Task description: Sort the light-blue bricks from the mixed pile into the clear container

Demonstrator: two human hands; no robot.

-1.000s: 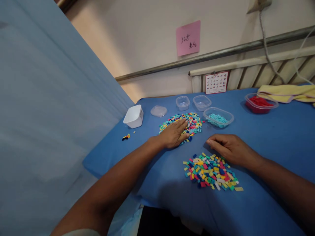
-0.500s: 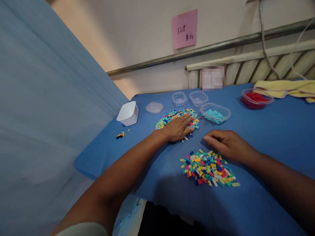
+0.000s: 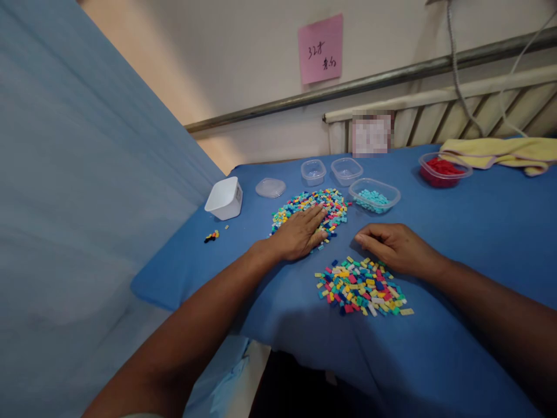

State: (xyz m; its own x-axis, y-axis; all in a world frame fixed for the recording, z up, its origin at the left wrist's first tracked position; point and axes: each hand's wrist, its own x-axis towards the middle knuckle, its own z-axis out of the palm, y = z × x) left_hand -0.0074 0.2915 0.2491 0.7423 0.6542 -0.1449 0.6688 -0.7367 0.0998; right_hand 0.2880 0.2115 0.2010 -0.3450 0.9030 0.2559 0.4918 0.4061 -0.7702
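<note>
My left hand (image 3: pixel 301 232) lies flat with fingers stretched out on the far pile of small coloured bricks (image 3: pixel 337 203), covering part of it. My right hand (image 3: pixel 394 247) rests on the blue cloth with its fingers curled in; whatever they may hold is hidden. Just in front of that hand spreads a nearer pile of mixed coloured bricks (image 3: pixel 359 287), touching or almost touching its edge. Beyond my right hand stands a clear plastic tub (image 3: pixel 394 200) with light-blue bricks (image 3: pixel 372 200) in it.
Two clear tubs (image 3: pixel 313 172) (image 3: pixel 347 171) and a lid (image 3: pixel 270 187) lie behind the far pile. To the left are a white box (image 3: pixel 224 198) and a few dark and orange pieces (image 3: pixel 212 236). A tub of red pieces (image 3: pixel 444 171) sits beside a yellow cloth (image 3: pixel 500 154).
My left hand has slid a little to the left and nearer across the far pile, uncovering more bricks. My right hand stays curled in about the same place. The view has shifted slightly.
</note>
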